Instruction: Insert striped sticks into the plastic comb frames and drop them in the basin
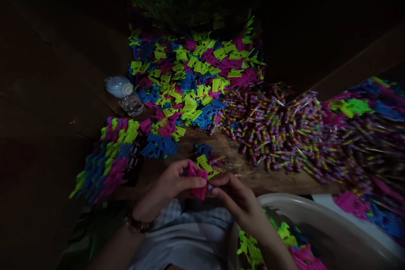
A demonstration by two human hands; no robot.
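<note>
My left hand (172, 179) is closed on a pink plastic piece (198, 184), its thumb pressed across the front. My right hand (236, 197) pinches a small colourful stick (209, 187) at the right edge of that piece; only a short bluish end shows between the fingertips. Just beyond my hands, a yellow-green plastic piece (203, 162) and a dark blue one (202, 149) lie on the wooden tabletop (193, 138), with several wrapped, multicoloured sticks (223, 163) beside them.
Loose plastic pieces (196, 67) are heaped at the back. Wrapped sticks (275, 130) pile up at the right. Stacked pieces in rows (109, 158) stand left, near a pale blue round object (118, 86). A white tub (284, 199) holding pieces sits beside my right forearm.
</note>
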